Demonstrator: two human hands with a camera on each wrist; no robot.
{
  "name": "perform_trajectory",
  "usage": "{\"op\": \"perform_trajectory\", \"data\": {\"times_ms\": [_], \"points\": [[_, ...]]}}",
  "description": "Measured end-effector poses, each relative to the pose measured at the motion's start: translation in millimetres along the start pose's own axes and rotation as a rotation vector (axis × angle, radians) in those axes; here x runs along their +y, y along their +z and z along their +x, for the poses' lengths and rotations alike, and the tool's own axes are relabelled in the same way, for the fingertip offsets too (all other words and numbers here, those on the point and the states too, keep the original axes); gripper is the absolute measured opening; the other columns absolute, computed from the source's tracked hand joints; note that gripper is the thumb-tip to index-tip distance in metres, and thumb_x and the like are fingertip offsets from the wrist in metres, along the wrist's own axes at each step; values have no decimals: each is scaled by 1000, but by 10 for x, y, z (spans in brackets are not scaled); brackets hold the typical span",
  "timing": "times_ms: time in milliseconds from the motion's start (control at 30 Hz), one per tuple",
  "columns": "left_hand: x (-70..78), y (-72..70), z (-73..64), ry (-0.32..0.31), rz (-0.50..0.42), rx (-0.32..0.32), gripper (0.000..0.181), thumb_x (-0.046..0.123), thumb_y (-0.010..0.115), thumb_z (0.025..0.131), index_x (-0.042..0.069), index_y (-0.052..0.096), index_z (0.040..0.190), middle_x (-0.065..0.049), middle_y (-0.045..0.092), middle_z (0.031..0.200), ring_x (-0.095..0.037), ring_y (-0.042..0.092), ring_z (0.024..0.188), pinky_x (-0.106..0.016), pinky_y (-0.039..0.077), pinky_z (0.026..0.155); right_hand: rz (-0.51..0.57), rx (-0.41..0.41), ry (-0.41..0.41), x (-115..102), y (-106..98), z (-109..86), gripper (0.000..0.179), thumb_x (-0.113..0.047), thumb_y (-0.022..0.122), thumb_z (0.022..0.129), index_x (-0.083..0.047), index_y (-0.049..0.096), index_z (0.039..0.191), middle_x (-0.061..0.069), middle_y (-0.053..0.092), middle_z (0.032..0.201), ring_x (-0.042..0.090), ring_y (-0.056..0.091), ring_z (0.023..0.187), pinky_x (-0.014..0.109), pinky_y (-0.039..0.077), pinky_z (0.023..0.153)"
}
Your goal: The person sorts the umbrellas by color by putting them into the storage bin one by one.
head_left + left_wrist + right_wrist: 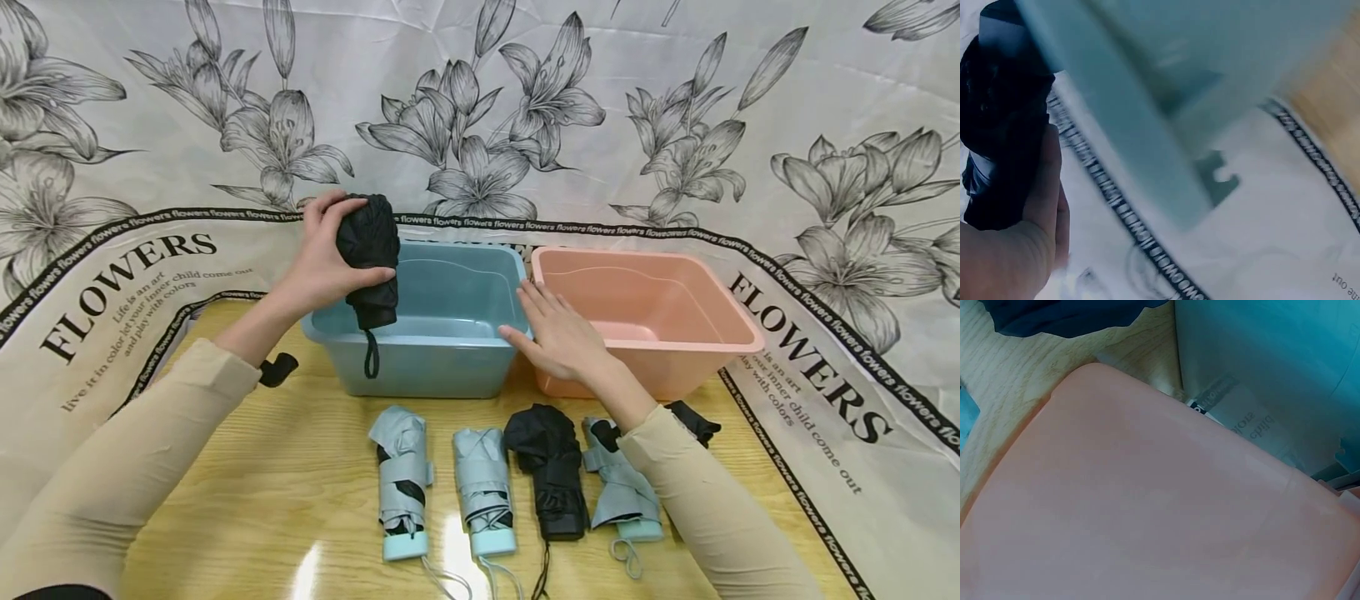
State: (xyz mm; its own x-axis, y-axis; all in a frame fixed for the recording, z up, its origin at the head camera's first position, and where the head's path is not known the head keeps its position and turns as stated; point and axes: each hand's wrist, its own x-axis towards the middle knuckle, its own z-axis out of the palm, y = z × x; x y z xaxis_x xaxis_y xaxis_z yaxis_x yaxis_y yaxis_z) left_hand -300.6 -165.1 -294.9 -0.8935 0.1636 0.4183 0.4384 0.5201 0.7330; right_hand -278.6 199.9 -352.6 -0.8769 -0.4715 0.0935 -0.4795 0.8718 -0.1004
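My left hand grips a folded black umbrella over the left side of the blue bin. The umbrella is tilted nearly upright, its wrist loop hanging in front of the bin's rim. In the left wrist view the same black umbrella sits between thumb and fingers, beside the blurred blue bin. My right hand is held with straight fingers over the gap between the blue bin and the pink bin, holding nothing. Only the bins show in the right wrist view, with the pink bin filling most of it.
On the wooden table in front lie a light blue umbrella, another one, a black umbrella and a loosely wrapped light blue umbrella. Dark pieces peek out beside each forearm. A flower-printed cloth rises behind the bins.
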Motion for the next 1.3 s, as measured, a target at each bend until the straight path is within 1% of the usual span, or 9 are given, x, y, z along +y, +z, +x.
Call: {"op": "perform_trajectory", "data": {"times_ms": [67, 200, 333, 467, 700, 900, 1067, 1200, 1300], "points": [[-76, 56, 88, -11, 34, -58, 95, 19, 91, 80, 13, 38, 158, -12, 9, 167, -41, 25, 151, -63, 31, 118, 0, -2, 3, 2, -2, -6, 88, -66, 28, 107, -1, 17, 166, 16, 10, 174, 35, 8, 160, 53, 10, 129], [-244, 167, 200, -23, 103, -191, 95, 20, 91, 80, 10, 38, 158, -16, 6, 167, -44, 22, 151, -63, 32, 118, -5, -10, 5, 7, -3, -10, 87, -65, 28, 108, -3, 15, 166, 15, 9, 174, 34, 8, 161, 52, 9, 129], [-415, 275, 242, -15, 145, -327, 93, 19, 91, 81, 6, 38, 157, -21, 6, 166, -46, 19, 151, -65, 32, 116, -6, -15, 10, 14, 0, -7, 86, -66, 27, 108, -4, 14, 167, 14, 8, 174, 33, 7, 161, 51, 9, 130], [-536, 381, 256, -28, 197, -436, 92, 21, 90, 82, 4, 38, 156, -25, 6, 164, -49, 18, 149, -67, 31, 116, -2, -18, 12, 12, 2, 0, 86, -66, 27, 108, -5, 14, 167, 14, 8, 175, 33, 7, 161, 51, 9, 130], [-661, 548, 279, -101, 249, -604, 88, 22, 87, 86, 3, 36, 156, -28, 3, 162, -51, 21, 147, -66, 34, 114, -9, -20, 9, 5, 2, 5, 87, -66, 27, 107, -4, 14, 167, 14, 9, 174, 33, 8, 161, 52, 10, 129], [-697, 578, 282, -203, 312, -739, 81, 19, 78, 94, 0, 32, 158, -31, 0, 161, -52, 12, 150, -65, 31, 116, -5, -23, 10, 1, -3, 3, 87, -66, 28, 107, -4, 16, 167, 14, 8, 175, 33, 7, 161, 51, 10, 129], [-711, 583, 290, -244, 381, -815, 75, 15, 68, 99, -1, 28, 160, -32, 0, 162, -51, 10, 151, -61, 31, 119, -4, -17, 5, 4, 3, 4, 88, -66, 27, 107, -2, 17, 166, 14, 9, 174, 33, 7, 161, 51, 10, 129], [-703, 582, 298, -234, 412, -840, 73, 13, 68, 98, -4, 31, 159, -34, 3, 162, -52, 10, 151, -60, 32, 118, -9, -16, 9, 9, -4, 2, 88, -67, 27, 107, -3, 16, 166, 15, 9, 174, 34, 8, 161, 51, 10, 129], [-716, 571, 298, -202, 452, -865, 69, 12, 69, 96, -7, 39, 155, -36, 11, 161, -51, 13, 151, -59, 33, 118, -9, -20, 11, 3, -8, 7, 87, -67, 27, 107, -4, 15, 167, 14, 9, 174, 33, 7, 161, 51, 10, 129]]}}
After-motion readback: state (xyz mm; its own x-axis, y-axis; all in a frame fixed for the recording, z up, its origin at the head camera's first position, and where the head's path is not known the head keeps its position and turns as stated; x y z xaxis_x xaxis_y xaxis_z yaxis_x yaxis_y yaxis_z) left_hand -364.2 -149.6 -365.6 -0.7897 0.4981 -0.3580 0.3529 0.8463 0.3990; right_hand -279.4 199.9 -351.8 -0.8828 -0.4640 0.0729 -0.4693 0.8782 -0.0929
